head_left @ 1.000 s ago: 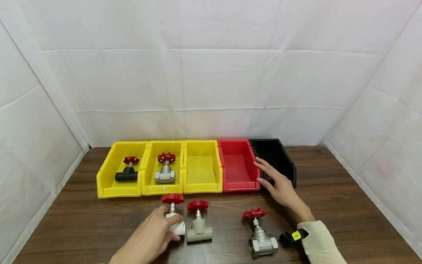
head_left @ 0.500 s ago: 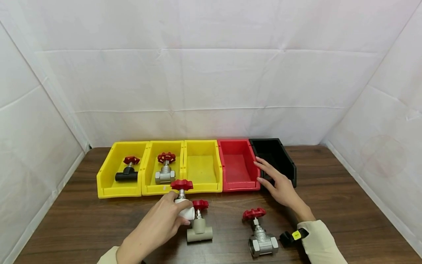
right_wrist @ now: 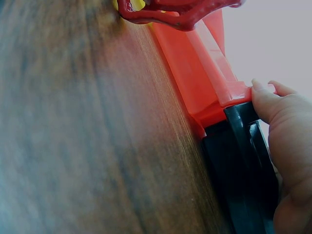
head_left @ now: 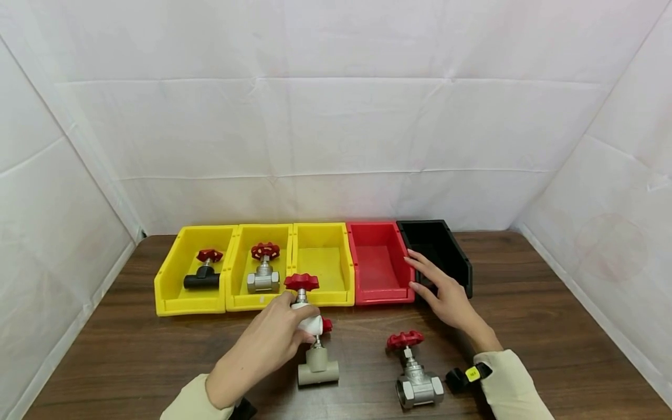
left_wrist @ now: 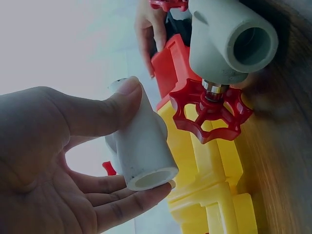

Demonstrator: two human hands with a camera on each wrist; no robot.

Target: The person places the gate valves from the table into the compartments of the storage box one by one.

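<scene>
My left hand (head_left: 275, 326) grips a white plastic gate valve (left_wrist: 146, 141) by its tee body, thumb on one side and fingers on the other. Its red handwheel (head_left: 301, 282) points up, overlapping the front of the third yellow bin (head_left: 321, 297) in the head view. Behind the held body, partly covered by it, a grey-beige plastic valve (head_left: 318, 373) stands on the table. My right hand (head_left: 446, 297) rests with fairly straight fingers on the side rim of the red bin (head_left: 380, 296), beside the black bin (head_left: 464, 265).
The leftmost yellow bin (head_left: 191, 305) holds a black valve (head_left: 202, 279), and the second yellow bin (head_left: 257, 301) a metal valve (head_left: 263, 277). Another metal valve (head_left: 417, 385) with a red handwheel stands at the front right of the wooden table (head_left: 551, 326). White sheeting encloses the back and sides.
My left hand has carried the white valve up and to the right, from beside the grey-beige valve to near the third yellow bin's front. The right hand has stayed put.
</scene>
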